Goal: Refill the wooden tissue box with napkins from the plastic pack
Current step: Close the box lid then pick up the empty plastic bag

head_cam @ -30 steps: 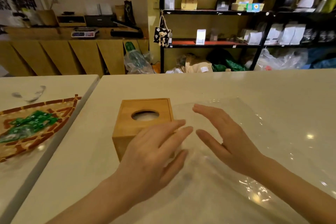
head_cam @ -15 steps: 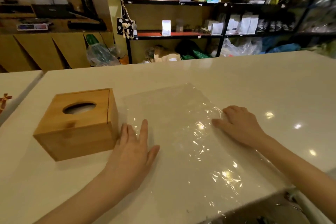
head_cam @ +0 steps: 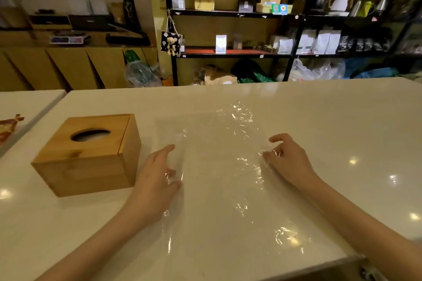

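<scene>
The wooden tissue box (head_cam: pixel 91 155) stands on the white counter at the left, lid on, with something white showing through its oval hole. To its right the clear plastic pack (head_cam: pixel 219 166) lies flat and crinkled; it looks see-through with nothing visible inside. My left hand (head_cam: pixel 157 180) pinches the pack's left edge, just right of the box, and the film folds over its fingers. My right hand (head_cam: pixel 287 157) has its fingers curled onto the pack's right edge.
The white counter (head_cam: pixel 319 121) stretches far to the right and back; its near edge drops off at lower right. A second counter (head_cam: pixel 27 102) with a patterned tray (head_cam: pixel 9 128) adjoins on the left. Shelves (head_cam: pixel 285 16) of goods stand behind.
Both hands went from lying flat on the plastic to gripping its left and right edges. The left edge has lifted a little. The box has not moved.
</scene>
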A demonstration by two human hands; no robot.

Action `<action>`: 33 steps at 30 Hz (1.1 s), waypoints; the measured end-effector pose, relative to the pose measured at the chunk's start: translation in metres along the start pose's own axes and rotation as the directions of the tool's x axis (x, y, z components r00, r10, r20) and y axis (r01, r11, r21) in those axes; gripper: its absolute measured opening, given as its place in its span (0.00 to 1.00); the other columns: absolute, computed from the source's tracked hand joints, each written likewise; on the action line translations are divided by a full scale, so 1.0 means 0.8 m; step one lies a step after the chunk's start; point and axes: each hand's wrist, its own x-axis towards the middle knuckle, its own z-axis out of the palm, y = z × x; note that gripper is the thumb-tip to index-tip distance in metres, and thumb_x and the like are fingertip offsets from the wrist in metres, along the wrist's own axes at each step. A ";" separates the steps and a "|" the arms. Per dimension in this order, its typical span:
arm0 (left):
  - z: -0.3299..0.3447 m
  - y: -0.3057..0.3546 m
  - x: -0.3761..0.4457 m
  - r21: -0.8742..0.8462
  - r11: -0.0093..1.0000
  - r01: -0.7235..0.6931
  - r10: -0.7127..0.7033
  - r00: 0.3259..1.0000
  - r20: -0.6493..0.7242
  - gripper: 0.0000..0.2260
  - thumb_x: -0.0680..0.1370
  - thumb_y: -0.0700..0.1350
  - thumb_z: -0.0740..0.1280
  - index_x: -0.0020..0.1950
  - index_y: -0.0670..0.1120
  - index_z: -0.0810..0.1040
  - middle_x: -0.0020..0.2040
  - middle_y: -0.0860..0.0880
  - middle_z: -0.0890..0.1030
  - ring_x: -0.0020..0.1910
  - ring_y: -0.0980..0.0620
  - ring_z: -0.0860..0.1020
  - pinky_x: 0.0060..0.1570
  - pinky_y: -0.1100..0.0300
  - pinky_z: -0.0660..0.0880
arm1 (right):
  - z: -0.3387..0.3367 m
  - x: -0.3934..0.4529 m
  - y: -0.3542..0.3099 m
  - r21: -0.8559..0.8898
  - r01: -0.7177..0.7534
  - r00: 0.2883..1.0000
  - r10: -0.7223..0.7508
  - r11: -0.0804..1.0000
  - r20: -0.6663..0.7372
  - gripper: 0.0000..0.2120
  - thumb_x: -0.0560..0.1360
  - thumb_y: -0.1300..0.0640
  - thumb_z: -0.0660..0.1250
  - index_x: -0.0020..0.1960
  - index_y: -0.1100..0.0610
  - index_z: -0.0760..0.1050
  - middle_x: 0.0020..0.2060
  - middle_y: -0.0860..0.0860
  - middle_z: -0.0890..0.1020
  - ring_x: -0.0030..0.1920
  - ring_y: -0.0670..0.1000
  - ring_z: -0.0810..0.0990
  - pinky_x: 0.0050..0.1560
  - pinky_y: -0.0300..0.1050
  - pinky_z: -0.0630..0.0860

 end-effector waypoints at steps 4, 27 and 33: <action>-0.001 0.013 0.010 -0.369 0.915 0.161 -0.189 0.981 -0.039 0.34 0.68 0.37 0.72 0.69 0.54 0.62 0.69 0.47 0.66 0.44 0.56 0.77 0.42 0.57 0.76 | -0.015 0.001 -0.009 0.424 -0.075 0.995 0.039 0.902 0.093 0.17 0.72 0.63 0.68 0.58 0.49 0.71 0.32 0.51 0.78 0.34 0.50 0.77 0.37 0.40 0.72; -0.053 0.074 0.082 0.124 0.967 -0.223 0.247 0.939 -0.237 0.06 0.71 0.41 0.71 0.47 0.46 0.83 0.43 0.49 0.82 0.44 0.51 0.78 0.46 0.61 0.71 | -0.106 0.038 -0.064 -0.219 0.329 0.905 -0.373 0.919 -0.205 0.04 0.68 0.58 0.73 0.42 0.52 0.83 0.42 0.51 0.78 0.51 0.52 0.71 0.45 0.40 0.62; -0.058 0.115 0.088 0.350 0.885 -0.309 0.406 0.878 -0.253 0.04 0.70 0.47 0.71 0.42 0.50 0.84 0.51 0.49 0.81 0.57 0.47 0.72 0.56 0.47 0.68 | -0.101 0.035 -0.109 -0.604 0.364 0.878 -0.478 0.709 -0.032 0.13 0.72 0.52 0.67 0.57 0.47 0.77 0.63 0.48 0.75 0.68 0.52 0.66 0.70 0.53 0.56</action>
